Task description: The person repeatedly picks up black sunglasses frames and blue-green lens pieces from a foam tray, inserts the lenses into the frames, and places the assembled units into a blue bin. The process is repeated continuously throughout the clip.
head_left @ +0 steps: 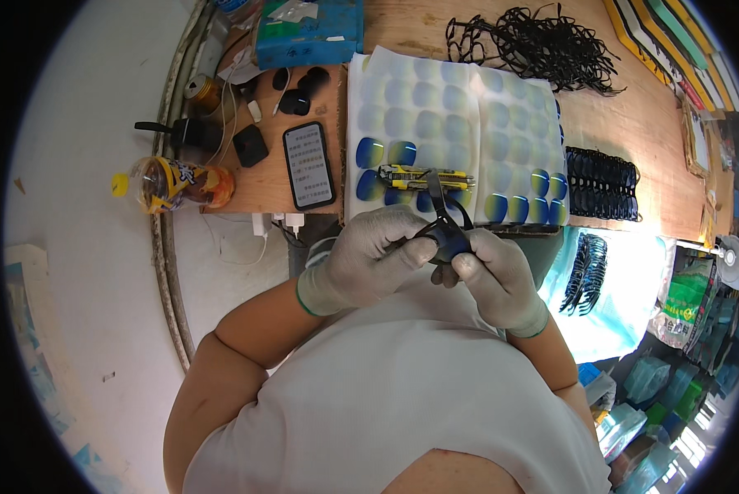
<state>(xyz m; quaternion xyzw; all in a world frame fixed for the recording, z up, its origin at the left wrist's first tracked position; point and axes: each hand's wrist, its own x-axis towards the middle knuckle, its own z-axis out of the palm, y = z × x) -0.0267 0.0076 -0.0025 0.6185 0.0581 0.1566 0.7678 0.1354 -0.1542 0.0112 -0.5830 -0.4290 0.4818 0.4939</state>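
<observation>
The gloved left hand and right hand pinch a black eyeglass frame from both sides, just in front of the surface, presumably to steady it. Tinted lenses lie in rows directly beyond, likely for easy reach; loose black frames are heaped farther back, apparently out of the way.

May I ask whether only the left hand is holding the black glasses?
No, the gloved left hand and right hand both hold the black glasses between them.
</observation>
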